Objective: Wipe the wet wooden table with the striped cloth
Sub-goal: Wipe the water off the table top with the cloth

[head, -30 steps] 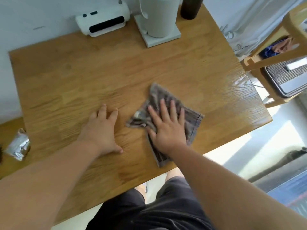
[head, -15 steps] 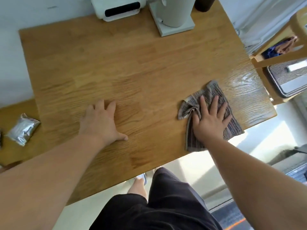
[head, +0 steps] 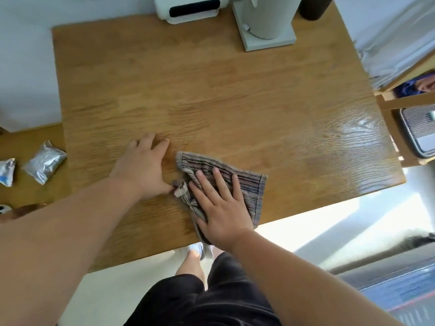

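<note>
Wooden table (head: 211, 90) has the striped cloth (head: 237, 182) low in the middle of the frame, right hand (head: 221, 210) flat on it with fingers spread. Left hand (head: 143, 170) rests flat just beside it, thumb touching the cloth's corner. Wet sheen sits at the right edge.

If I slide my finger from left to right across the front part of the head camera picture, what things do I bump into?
Silver packets on the low surface → left hand flat on the wooden table → striped cloth under the right hand → shiny wet patch → grey grilled box.
</note>
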